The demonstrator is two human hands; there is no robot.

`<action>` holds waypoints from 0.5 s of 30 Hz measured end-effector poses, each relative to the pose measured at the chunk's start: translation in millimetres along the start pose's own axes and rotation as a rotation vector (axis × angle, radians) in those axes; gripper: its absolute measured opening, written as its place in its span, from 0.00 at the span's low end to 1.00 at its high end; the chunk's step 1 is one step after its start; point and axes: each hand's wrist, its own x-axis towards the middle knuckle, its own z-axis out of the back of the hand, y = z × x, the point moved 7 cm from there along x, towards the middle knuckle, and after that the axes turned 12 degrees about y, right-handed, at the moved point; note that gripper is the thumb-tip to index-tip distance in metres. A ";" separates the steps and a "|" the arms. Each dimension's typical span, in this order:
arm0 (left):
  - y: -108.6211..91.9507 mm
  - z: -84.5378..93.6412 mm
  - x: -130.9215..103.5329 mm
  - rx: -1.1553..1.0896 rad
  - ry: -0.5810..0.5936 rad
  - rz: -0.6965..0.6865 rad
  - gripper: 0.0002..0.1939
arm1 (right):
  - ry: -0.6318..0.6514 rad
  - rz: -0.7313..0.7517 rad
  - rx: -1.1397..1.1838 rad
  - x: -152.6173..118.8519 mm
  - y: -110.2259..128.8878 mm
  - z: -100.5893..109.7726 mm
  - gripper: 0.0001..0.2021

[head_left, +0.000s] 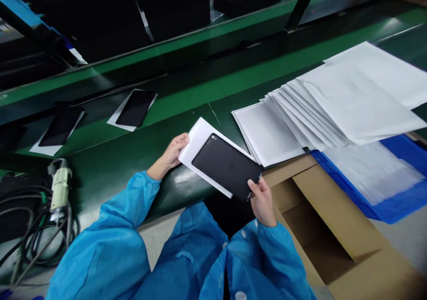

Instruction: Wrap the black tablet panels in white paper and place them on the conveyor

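My left hand (175, 150) pinches the far left corner of a white sleeve (197, 139), which looks like a flat padded envelope. Lying over that sleeve is a black tablet back cover (227, 164) with a camera cut-out at its upper left corner. My right hand (262, 200) grips the cover's near right end, thumb on top and fingers beneath. Whether part of the cover sits inside the sleeve I cannot tell. Both are held above the front edge of the green bench (133, 158).
White envelopes (350, 95) lie fanned out on the right. Below them are an open cardboard box (316, 220) and a blue bin (400, 202) of clear bags. Two dark tablet panels (136, 108) rest on white sheets at left, near a corded electric screwdriver (61, 189).
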 end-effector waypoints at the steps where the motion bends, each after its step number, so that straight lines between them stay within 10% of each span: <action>1: -14.8 13.2 2.2 0.012 -0.064 -0.068 0.25 | 0.001 0.008 0.008 -0.5 2.2 -0.6 0.29; 7: -156.4 85.7 -48.2 0.323 -0.404 -0.749 0.26 | -0.003 -0.001 0.074 -8.1 10.4 -2.1 0.30; 11: -210.7 40.4 -120.1 0.909 -0.477 -1.022 0.16 | -0.021 0.014 0.117 -10.3 13.7 -3.8 0.30; 15: -177.1 -28.9 -111.0 1.220 -0.137 -0.694 0.07 | -0.026 0.010 0.129 -9.3 16.0 -5.7 0.31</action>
